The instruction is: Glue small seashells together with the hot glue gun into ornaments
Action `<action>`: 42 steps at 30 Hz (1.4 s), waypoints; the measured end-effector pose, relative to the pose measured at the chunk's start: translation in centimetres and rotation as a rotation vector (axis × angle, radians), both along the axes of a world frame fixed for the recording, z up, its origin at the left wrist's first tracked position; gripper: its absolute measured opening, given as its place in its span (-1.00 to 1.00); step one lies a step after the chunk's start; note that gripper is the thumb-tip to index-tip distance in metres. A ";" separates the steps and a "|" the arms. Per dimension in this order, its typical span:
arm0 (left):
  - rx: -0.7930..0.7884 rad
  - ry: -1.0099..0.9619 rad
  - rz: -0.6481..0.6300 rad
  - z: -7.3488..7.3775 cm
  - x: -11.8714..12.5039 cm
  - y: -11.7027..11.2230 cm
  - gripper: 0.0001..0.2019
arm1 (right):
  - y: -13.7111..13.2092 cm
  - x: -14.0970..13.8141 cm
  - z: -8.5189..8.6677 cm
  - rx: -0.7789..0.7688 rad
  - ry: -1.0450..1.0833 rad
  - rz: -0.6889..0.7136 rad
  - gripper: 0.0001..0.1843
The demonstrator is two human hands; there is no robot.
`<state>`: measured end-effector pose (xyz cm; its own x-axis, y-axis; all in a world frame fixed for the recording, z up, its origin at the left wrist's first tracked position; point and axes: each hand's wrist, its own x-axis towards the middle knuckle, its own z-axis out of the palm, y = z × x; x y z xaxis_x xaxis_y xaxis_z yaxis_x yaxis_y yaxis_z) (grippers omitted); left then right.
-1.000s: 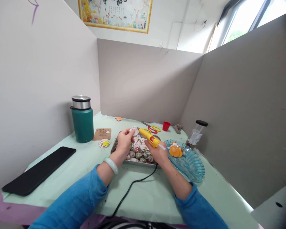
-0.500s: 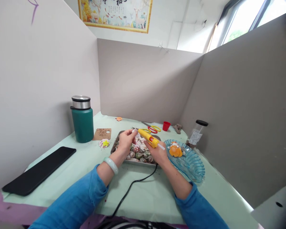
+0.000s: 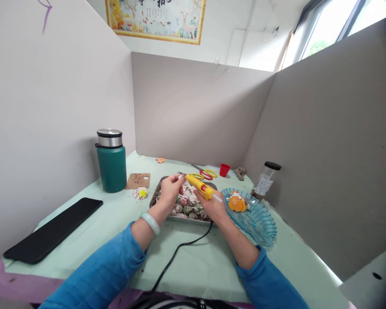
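Observation:
My right hand (image 3: 213,205) is wrapped round a yellow hot glue gun (image 3: 199,186), its nozzle pointing left and a pale glue stick jutting from the back. Fingertips of my left hand (image 3: 170,189) pinch a small whitish piece (image 3: 180,176) at the nozzle; it looks like a shell, but most of it is hidden. Both hands are above a metal tray (image 3: 180,219) filled with shells (image 3: 189,210). From the glue gun a black cord (image 3: 180,245) runs down to the table's front edge.
On the right stand a blue glass plate (image 3: 263,223) with orange shells (image 3: 237,202) and a black-lidded jar (image 3: 266,180). Scissors (image 3: 206,174) and a red cup (image 3: 224,170) lie behind the tray. Leftward are a green flask (image 3: 111,167), a brown card (image 3: 137,180), a decorated shell (image 3: 140,193) and a black slab (image 3: 54,230).
Almost nothing differs. The glue gun's nozzle has shifted very slightly left towards the piece in my left hand.

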<state>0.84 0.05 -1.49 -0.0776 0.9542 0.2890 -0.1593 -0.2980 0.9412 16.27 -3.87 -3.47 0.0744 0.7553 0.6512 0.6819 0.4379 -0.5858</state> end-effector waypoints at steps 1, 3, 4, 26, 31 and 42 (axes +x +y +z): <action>0.008 0.006 0.002 0.0 0.0 0.0 -0.77 | 0.0 0.0 0.0 0.001 -0.004 0.000 -0.66; 0.020 0.018 0.007 0.0 0.1 0.0 -0.77 | -0.1 0.0 0.1 -0.003 -0.010 -0.001 -0.66; 0.022 0.022 0.011 0.0 0.1 0.0 -0.76 | -0.1 -0.1 0.1 -0.008 -0.010 -0.001 -0.66; -0.045 -0.071 -0.310 0.1 0.2 -0.3 -0.71 | -0.2 0.2 0.9 -0.055 0.330 -0.054 -0.53; -0.067 -0.043 -0.390 -0.2 0.3 -0.4 -0.72 | -0.3 0.1 0.9 -0.063 0.322 -0.022 -0.57; -0.056 -0.025 -0.444 -0.4 0.4 -0.4 -0.65 | -0.5 0.1 1.2 -0.100 0.332 -0.025 -0.60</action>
<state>1.20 -0.38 -1.86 0.3366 0.9109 0.2388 -0.2833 -0.1439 0.9482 16.36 -4.42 -2.31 0.2888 0.8093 0.5115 0.4568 0.3531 -0.8165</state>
